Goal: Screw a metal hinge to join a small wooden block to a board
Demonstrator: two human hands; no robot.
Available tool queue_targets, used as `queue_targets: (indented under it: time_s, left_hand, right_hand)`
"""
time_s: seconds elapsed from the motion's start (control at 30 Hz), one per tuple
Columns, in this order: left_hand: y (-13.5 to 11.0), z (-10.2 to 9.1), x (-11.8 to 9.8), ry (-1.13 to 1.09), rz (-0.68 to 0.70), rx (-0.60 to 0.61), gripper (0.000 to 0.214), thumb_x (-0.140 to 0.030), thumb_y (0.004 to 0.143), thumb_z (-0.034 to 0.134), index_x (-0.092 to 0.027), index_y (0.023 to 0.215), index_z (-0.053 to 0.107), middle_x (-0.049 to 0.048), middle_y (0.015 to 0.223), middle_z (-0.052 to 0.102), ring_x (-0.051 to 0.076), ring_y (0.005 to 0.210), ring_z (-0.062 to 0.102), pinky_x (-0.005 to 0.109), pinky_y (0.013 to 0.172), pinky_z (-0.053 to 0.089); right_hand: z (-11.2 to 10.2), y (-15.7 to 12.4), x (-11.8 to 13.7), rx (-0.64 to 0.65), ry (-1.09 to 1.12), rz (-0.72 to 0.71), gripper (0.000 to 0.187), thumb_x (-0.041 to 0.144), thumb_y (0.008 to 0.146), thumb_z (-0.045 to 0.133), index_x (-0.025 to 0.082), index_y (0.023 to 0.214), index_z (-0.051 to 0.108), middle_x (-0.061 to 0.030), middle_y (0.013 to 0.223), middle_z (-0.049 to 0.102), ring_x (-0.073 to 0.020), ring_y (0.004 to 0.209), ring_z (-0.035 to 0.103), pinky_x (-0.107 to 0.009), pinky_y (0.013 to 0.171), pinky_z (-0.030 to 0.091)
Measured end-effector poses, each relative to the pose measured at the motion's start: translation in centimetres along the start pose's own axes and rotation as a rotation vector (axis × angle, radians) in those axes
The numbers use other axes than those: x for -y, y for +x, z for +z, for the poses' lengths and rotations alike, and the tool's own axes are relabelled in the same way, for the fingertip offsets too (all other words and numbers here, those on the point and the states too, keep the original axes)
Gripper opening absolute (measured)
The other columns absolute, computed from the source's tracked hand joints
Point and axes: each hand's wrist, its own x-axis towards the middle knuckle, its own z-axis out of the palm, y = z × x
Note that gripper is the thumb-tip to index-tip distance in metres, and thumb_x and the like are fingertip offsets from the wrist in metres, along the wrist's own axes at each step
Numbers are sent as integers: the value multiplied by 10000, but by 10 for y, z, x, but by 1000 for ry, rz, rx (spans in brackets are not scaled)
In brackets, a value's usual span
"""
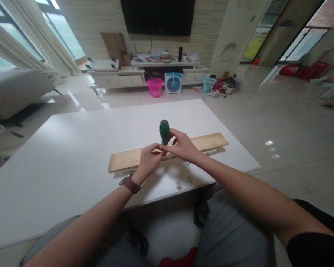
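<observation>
A green-handled screwdriver [164,131] stands upright over a long light wooden plank [208,142] that lies across the white table [72,148]. My right hand [183,146] is closed round the lower part of the handle. My left hand [148,160], with a brown watch on its wrist, pinches at the foot of the screwdriver on the plank. What its fingertips hold is too small to make out. The screwdriver's shaft and tip are hidden behind my fingers.
The table's right edge and near edge are close to my hands. Two small bits [179,185] lie on the table near its front edge. Beyond the table are a TV stand [119,78], a pink basket [155,87], a small fan [173,82] and floor clutter.
</observation>
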Motion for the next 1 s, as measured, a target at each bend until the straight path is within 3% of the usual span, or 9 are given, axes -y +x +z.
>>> queue_targets:
  time_s: [0.17,0.43,0.57,0.7,0.9,1.0]
  left_hand:
    - [0,-1,1,14,-3,-18,199,-372,817,789,-174,800,767,65,831,783,198,789,721,314,716,650]
    - [0,0,0,6,10,-1,181,-344,804,788,-170,789,745,36,783,756,167,723,696,281,689,636]
    - [1,0,0,12,8,-13,218,-388,817,794,-175,791,757,47,789,768,178,742,700,288,690,639]
    - [1,0,1,6,7,-22,233,-400,815,796,-173,784,754,57,815,779,188,765,716,298,697,645]
    - [0,0,2,-2,11,2,176,-346,804,790,-173,796,757,36,785,760,167,725,697,277,681,641]
    - [0,0,1,12,17,-6,179,-345,812,784,-170,789,758,35,772,759,164,715,688,272,674,639]
  right_hand:
    - [-3,-2,5,63,71,-16,294,118,818,612,198,1098,654,-42,1054,741,-185,1009,694,-259,758,523]
    - [1,1,0,-40,-28,-5,232,339,824,782,196,886,611,0,846,624,-149,761,575,-267,666,467]
    - [-1,-1,4,42,34,-3,158,228,834,698,202,974,631,-25,967,696,-181,937,656,-258,711,512]
    - [-2,-2,5,50,83,-20,265,151,837,624,209,1095,642,-34,1040,733,-182,1003,688,-264,763,537]
    - [3,1,-3,-49,-20,6,292,380,824,808,198,971,633,-12,884,663,-161,792,607,-270,672,489]
    - [2,0,0,-31,-23,-1,273,376,830,788,191,953,629,-25,915,664,-171,836,614,-273,680,494]
